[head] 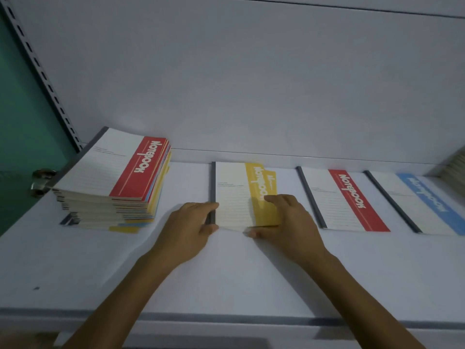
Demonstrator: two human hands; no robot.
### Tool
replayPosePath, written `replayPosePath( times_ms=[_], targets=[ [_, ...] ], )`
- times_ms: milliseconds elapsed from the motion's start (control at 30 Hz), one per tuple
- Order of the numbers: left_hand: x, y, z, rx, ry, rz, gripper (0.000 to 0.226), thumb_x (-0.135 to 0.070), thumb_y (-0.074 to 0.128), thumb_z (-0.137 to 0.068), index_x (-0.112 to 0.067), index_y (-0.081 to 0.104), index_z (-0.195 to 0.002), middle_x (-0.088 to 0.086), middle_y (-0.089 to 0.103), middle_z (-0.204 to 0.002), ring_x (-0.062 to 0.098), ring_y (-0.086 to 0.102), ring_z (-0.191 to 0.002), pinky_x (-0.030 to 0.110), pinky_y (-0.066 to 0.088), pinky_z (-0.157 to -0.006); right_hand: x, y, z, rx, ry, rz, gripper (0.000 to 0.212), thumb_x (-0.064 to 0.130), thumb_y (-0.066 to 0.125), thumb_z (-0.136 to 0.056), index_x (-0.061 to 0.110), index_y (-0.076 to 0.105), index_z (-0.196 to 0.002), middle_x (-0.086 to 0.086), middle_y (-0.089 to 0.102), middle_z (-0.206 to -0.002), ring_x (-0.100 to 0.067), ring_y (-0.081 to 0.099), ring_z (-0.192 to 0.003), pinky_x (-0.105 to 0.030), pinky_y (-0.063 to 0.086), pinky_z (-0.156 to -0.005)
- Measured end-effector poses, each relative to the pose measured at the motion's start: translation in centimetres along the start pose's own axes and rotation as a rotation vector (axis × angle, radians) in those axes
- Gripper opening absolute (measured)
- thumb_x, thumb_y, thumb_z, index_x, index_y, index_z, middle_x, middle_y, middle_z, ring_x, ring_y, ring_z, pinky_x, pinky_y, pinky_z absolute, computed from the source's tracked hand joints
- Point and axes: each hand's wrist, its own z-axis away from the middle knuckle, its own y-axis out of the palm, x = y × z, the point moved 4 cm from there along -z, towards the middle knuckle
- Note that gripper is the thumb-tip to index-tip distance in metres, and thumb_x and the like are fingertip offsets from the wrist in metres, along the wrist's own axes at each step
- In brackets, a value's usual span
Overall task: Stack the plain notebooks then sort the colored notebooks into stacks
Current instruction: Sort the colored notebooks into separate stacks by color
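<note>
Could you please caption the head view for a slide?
Left hand and right hand grip yellow notebooks; mixed stack left, red notebook and blue notebook right.

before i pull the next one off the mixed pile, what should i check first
1. Yellow notebooks squared up: not ok, the yellow bands look offset and the top one seems askew.
2. Grip on them: ok, left hand holds the grey spine edge and right hand holds the yellow-band side.
3. Red notebook flat in its own spot: ok.
4. Blue notebook flat to the right of the red: ok, though the frame cuts off its far side.
5. Mixed pile stable: not ok, its layers are fanned out, with a red cover on top.
6. Plain stack finished: cannot tell, only a blurred edge shows at far right.
</note>
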Motion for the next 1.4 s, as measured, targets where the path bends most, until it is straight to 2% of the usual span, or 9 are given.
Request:
replayPosePath(
  times_ms=[200, 400, 600, 733, 900, 1000, 1133, 1267, 1400],
  targets=[
    [-0.3, 0.0, 0.9, -0.090, 0.073, -0.061, 0.042, -0.034, 0.065, -0.087, -0.027, 0.058, -0.128, -0.005, 0.065, -0.118, 0.014, 0.056, -0.108, 0.024, 0.043, -0.085, -0.9, 0.0, 1.0, -0.021, -0.083, 0.071, 0.057, 0.045, 0.065, -0.084, 0.021, 0.048, -0.133, -0.001, 0.062, -0.121, -0.020, 0.054, -0.110, -0.027, 0.037, -0.089],
    [0.2, 0.4, 0.7, -0.122, 0.017, -0.089, 0.034, -0.022, 0.064, -0.088, -0.012, 0.064, -0.121, 0.009, 0.066, -0.119, 0.027, 0.060, -0.107, 0.034, 0.046, -0.089, -1.5, 0.6, -0.8, 0.082, -0.108, -0.100, 0.053, 0.031, 0.061, -0.090, 0.020, 0.044, -0.138, 0.000, 0.052, -0.138, -0.021, 0.046, -0.125, -0.025, 0.033, -0.100],
    [0.3, 0.1, 0.0, -0.072, 0.080, -0.155, 0.042, -0.015, 0.059, -0.092, -0.015, 0.053, -0.133, 0.015, 0.062, -0.122, 0.029, 0.060, -0.106, 0.035, 0.048, -0.088, -1.3, 0.6, -0.3, 0.059, -0.106, -0.136, 0.056, 0.031, 0.066, -0.087, 0.019, 0.045, -0.137, 0.000, 0.054, -0.134, -0.020, 0.047, -0.123, -0.025, 0.035, -0.098],
    [-0.8, -0.4, -0.4, 0.065, 0.068, -0.424, 0.051, -0.026, 0.048, -0.098, -0.020, 0.031, -0.146, 0.006, 0.059, -0.125, 0.020, 0.059, -0.106, 0.030, 0.049, -0.086, -0.9, 1.1, -0.6, 0.063, -0.073, -0.120, 0.056, 0.031, 0.063, -0.083, 0.022, 0.046, -0.135, -0.001, 0.055, -0.131, -0.021, 0.049, -0.119, -0.034, 0.041, -0.099],
    [-3.1, -2.8, 1.5, -0.160, 0.342, -0.436, 0.039, -0.028, 0.056, -0.089, -0.012, 0.060, -0.124, 0.006, 0.069, -0.110, 0.023, 0.067, -0.093, 0.034, 0.055, -0.064, 0.1, 0.5, -0.2, -0.029, -0.093, -0.149, 0.050, 0.036, 0.067, -0.084, 0.017, 0.054, -0.128, -0.002, 0.055, -0.132, -0.022, 0.048, -0.122, -0.029, 0.037, -0.099],
    [-2.1, -5.9, 2.3, -0.317, 0.480, -0.531, 0.041, -0.037, 0.055, -0.085, -0.013, 0.068, -0.115, 0.006, 0.068, -0.116, 0.024, 0.065, -0.105, 0.041, 0.053, -0.083, 2.8, 0.1, 0.0, -0.103, -0.156, -0.223, 0.042, 0.034, 0.062, -0.089, 0.020, 0.054, -0.128, 0.005, 0.052, -0.134, -0.013, 0.044, -0.123, -0.018, 0.029, -0.097],
    [3.5, -10.7, 2.9, -0.296, 0.303, -0.654, 0.068, -0.057, 0.054, -0.081, -0.008, 0.057, -0.128, 0.016, 0.054, -0.135, 0.033, 0.050, -0.125, 0.048, 0.042, -0.099, 7.5, 1.5, 0.3, -0.051, -0.188, -0.438, 0.035, 0.034, 0.062, -0.089, 0.027, 0.057, -0.122, 0.018, 0.055, -0.123, 0.003, 0.046, -0.113, -0.008, 0.032, -0.092],
    [6.7, -12.7, 5.0, -0.184, 0.306, -0.723, 0.053, -0.027, 0.086, -0.064, -0.006, 0.068, -0.110, 0.015, 0.071, -0.104, 0.032, 0.069, -0.085, 0.042, 0.055, -0.067, 10.9, 3.8, 0.1, -0.026, -0.083, -0.636, 0.025, 0.035, 0.064, -0.088, 0.025, 0.064, -0.111, 0.013, 0.063, -0.113, -0.005, 0.057, -0.105, -0.024, 0.046, -0.087],
    [4.3, -13.3, 8.4, -0.321, 0.525, -0.645, 0.035, -0.029, 0.072, -0.074, -0.007, 0.071, -0.101, 0.009, 0.074, -0.093, 0.025, 0.070, -0.077, 0.032, 0.054, -0.057, 14.1, 4.8, 0.4, 0.073, 0.120, -0.920, 0.035, 0.053, 0.054, -0.086, 0.021, 0.064, -0.098, 0.002, 0.070, -0.090, -0.013, 0.068, -0.079, -0.024, 0.046, -0.065]
  ],
)
